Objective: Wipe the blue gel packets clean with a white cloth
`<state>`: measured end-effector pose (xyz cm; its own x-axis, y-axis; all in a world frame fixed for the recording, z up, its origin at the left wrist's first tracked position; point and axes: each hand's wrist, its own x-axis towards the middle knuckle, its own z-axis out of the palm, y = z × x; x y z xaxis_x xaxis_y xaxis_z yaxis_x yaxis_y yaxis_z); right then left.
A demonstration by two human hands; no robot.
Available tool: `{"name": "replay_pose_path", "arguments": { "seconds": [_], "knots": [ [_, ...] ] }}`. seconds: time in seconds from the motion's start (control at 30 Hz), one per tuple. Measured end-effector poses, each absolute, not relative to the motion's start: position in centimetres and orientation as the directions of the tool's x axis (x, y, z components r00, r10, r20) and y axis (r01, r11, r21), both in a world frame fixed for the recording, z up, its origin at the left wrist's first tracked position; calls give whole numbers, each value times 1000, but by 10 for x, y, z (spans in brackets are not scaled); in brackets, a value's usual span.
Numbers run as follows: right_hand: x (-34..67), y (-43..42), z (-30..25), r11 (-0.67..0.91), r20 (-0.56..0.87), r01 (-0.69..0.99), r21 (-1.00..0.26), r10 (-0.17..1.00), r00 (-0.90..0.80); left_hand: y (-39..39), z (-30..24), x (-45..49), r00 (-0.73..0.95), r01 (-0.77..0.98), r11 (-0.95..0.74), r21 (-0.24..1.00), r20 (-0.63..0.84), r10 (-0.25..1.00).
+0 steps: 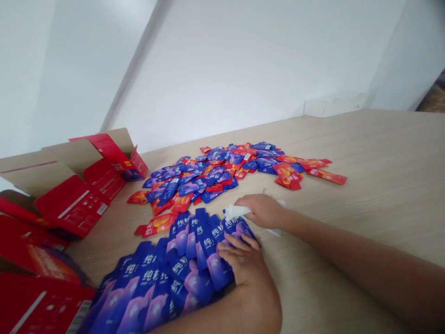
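My left hand [241, 262] lies palm down with fingers together on the end of a fanned row of blue-purple sachets [163, 278] that runs toward the lower left. My right hand [262, 209] is just beyond it, fingers closed round a white crumpled piece [234, 212], perhaps a tissue or wrapper, whose other end shows past the wrist. A loose heap of red and blue sachets [225, 169] is spread over the wooden table [365, 185] farther back. A single red sachet [156, 225] lies between the heap and the blue row.
Flattened red cartons with brown insides [76, 185] are stacked at the left edge, more red packaging [31, 297] at the lower left. A white wall rises behind the table, with a white socket strip [330, 105] at the far edge.
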<state>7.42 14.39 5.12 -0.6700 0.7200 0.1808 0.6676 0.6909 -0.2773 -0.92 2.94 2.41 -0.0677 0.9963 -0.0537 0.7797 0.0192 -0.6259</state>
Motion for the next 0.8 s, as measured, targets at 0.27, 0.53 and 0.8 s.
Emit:
{"name": "replay_pose_path", "arguments": {
  "seconds": [0.27,0.53,0.8],
  "knots": [
    [62,136,44,698,61,673,-244,704,-708,28,26,-10,-38,776,0,-631,-48,998],
    [72,137,57,721,149,640,-266,687,-711,31,24,-9,-76,842,51,-537,-24,997],
    [63,139,42,709,61,655,-262,690,-722,32,10,-9,-81,801,93,-591,47,996]
  ]
}}
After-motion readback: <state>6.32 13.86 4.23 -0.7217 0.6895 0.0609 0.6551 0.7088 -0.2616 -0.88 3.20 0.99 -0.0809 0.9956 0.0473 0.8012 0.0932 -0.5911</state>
